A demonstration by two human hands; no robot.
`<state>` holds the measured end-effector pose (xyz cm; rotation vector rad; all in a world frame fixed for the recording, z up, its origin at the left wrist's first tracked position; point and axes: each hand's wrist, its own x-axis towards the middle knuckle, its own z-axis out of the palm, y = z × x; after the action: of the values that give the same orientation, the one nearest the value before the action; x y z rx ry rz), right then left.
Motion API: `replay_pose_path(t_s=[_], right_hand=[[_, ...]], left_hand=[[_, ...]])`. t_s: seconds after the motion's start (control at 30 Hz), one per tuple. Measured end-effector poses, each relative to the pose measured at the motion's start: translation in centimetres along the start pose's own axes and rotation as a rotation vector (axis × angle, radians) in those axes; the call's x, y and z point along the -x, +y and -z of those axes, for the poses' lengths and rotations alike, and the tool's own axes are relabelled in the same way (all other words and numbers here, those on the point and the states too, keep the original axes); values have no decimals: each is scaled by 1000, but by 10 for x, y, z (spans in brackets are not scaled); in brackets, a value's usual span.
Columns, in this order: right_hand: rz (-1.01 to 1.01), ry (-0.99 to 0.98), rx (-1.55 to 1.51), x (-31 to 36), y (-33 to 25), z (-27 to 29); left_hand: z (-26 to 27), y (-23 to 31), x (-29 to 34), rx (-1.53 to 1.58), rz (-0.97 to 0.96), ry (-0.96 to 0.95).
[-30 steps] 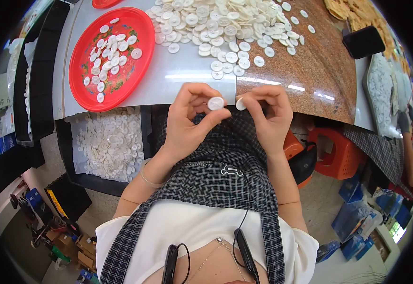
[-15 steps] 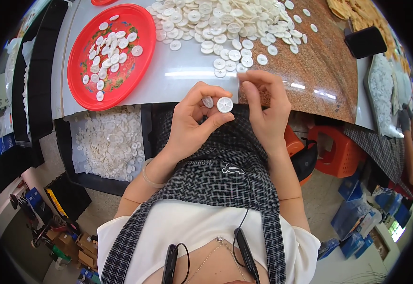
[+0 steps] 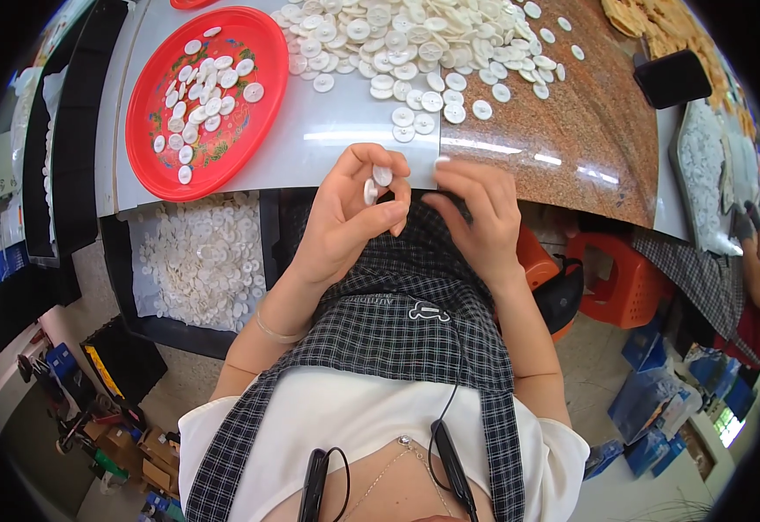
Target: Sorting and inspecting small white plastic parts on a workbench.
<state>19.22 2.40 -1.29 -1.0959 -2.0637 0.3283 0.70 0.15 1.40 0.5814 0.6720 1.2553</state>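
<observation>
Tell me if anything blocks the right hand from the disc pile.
Nothing visible blocks the right hand from the disc pile; a few loose discs lie on its near side.

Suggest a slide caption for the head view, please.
The left hand holds two white discs, the right hand close by, before a red plate and disc pile.

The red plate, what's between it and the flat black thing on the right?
In the head view, a big heap of white discs lies between the red plate and the flat black thing, then bare brown tabletop.
</observation>
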Motion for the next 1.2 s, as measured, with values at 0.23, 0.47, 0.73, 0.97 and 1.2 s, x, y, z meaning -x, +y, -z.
replay_pose_path(t_s=[0.23, 0.47, 0.73, 0.97, 1.2], right_hand=[[-346, 82, -655, -1, -15, -4], [-615, 104, -1177, -18, -24, -2], [-75, -66, 0, -28, 0, -8], [-17, -73, 15, -8, 1, 5], [5, 91, -65, 6, 5, -2]], left_hand=[[4, -6, 3, -567, -7, 11], [3, -3, 2, -767, -159, 12], [5, -2, 2, -523, -162, 8], [8, 3, 5, -362, -20, 36], [11, -2, 4, -401, -50, -32]])
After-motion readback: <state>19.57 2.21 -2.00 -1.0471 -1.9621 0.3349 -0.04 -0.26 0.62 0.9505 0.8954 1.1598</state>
